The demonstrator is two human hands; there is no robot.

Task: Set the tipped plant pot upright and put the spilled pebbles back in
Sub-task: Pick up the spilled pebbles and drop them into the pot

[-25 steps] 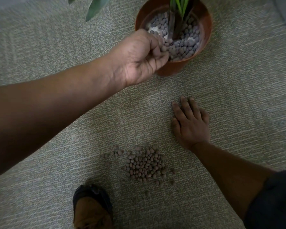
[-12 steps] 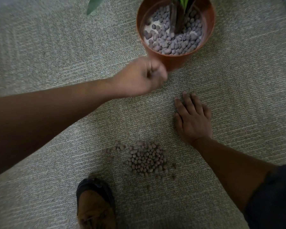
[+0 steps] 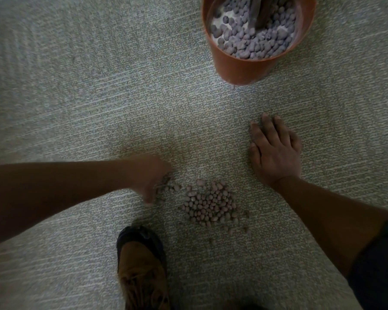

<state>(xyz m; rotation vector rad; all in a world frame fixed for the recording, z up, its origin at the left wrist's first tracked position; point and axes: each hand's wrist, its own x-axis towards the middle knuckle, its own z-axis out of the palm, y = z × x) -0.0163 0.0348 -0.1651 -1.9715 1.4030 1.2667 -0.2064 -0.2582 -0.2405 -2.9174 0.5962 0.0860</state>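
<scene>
Pot (image 3: 244, 68) upright at upper right; our left hand (image 3: 148, 177), grip blurred, reaches the pebbles (image 3: 211, 204) for another scoop; right hand (image 3: 276, 151) rests flat.

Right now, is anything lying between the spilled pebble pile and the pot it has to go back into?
Nothing visible: bare carpet separates the spilled pebbles from the pot. The right hand rests just beside that path.

— How's the pot?
— The terracotta pot (image 3: 244, 66) stands upright, far right, filled with grey pebbles.
— The spill?
— A brownish pebble heap (image 3: 211, 204) lies near, centre.
</scene>
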